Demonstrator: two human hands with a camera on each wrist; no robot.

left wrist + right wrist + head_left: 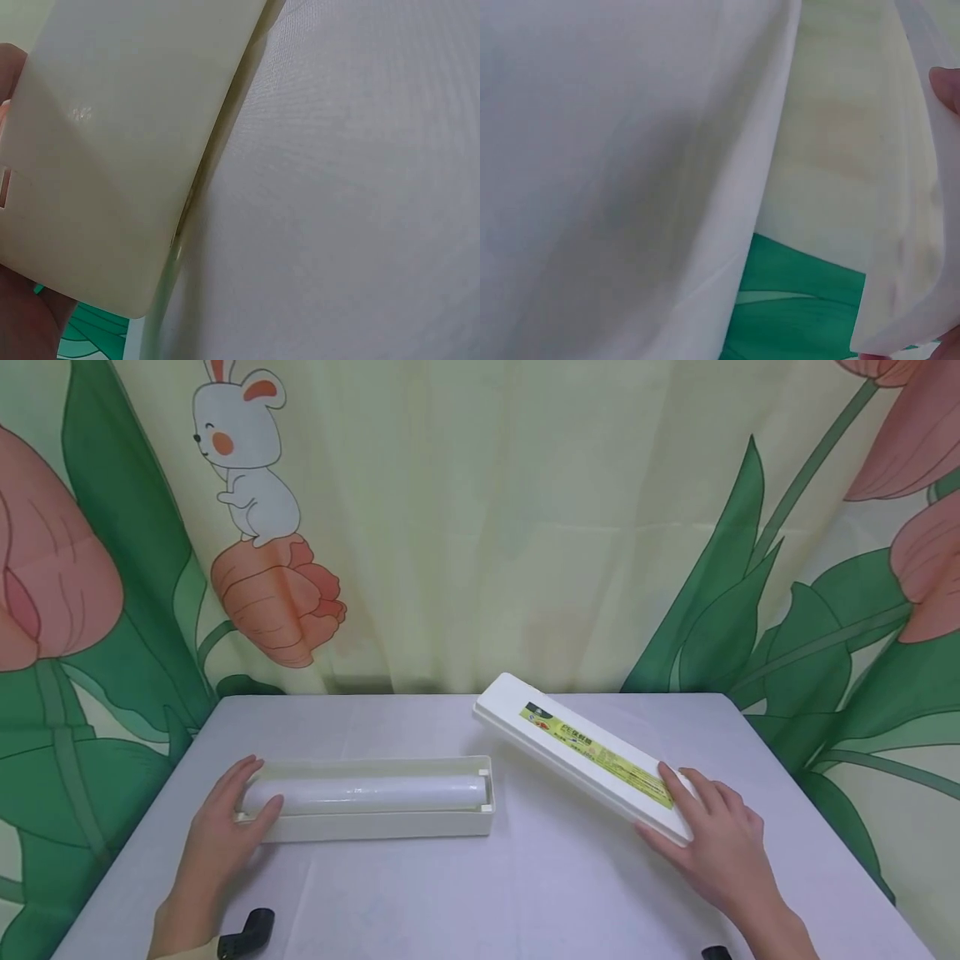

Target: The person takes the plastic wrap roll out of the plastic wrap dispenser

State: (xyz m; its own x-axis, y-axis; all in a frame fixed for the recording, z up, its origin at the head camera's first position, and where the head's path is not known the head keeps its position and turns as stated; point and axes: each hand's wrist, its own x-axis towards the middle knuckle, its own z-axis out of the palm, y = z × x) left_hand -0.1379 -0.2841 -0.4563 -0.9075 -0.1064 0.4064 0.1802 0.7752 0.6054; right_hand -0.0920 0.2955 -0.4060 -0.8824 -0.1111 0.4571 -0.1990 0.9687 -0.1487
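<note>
A long white plastic-wrap box point(375, 827) lies on the table, its top uncovered, with a roll of plastic wrap point(390, 792) inside. My left hand point(225, 818) grips the box's left end, thumb on the near side and fingers at the far side. In the left wrist view the smooth box wall point(135, 150) fills the left part. My right hand point(720, 835) holds the near end of the white box lid point(540, 702) between thumb and fingers. That lid is tilted, its far end pointing to the back left, and a green-yellow label point(596, 752) runs along its top.
A white cloth covers the table point(420, 902). Behind it hangs a curtain point(480, 527) printed with tulips and a rabbit. Black wrist devices point(251, 931) show at the front near both wrists.
</note>
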